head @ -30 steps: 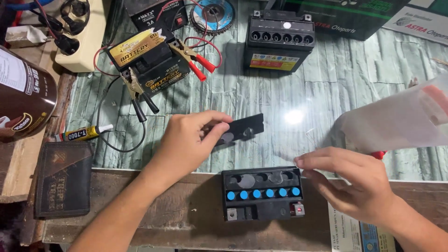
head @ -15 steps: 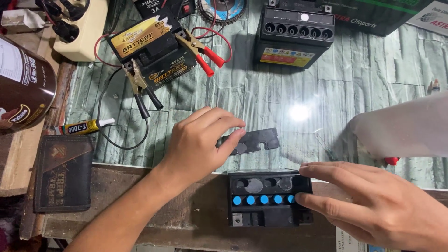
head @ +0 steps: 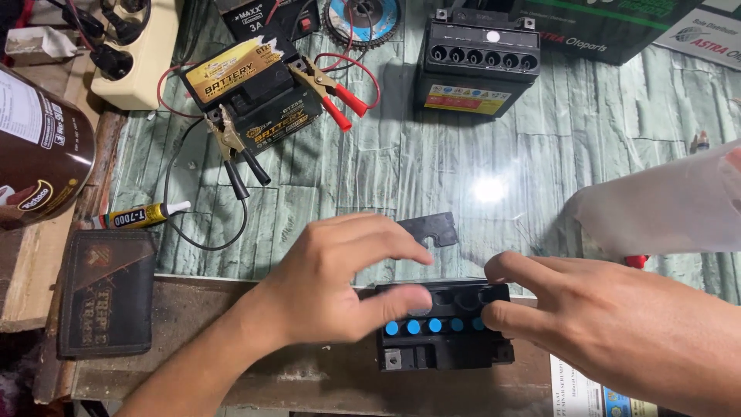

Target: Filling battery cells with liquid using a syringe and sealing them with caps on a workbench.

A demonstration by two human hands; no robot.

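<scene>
Both hands' fingers now down, open, touching small black battery (head: pixel 445 332) between them

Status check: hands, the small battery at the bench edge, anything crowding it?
Left hand and right hand both on small black battery, fingers over its top. Blue caps showing. Flat black strip lies just behind; nothing blocking.

A small battery (head: pixel 444 328) sits at the desk's (head: pixel 540 170) near edge between both hands. Just behind it lies a flat cover strip (head: pixel 429 228); a wallet (head: pixel 108 301) lies far left.
</scene>
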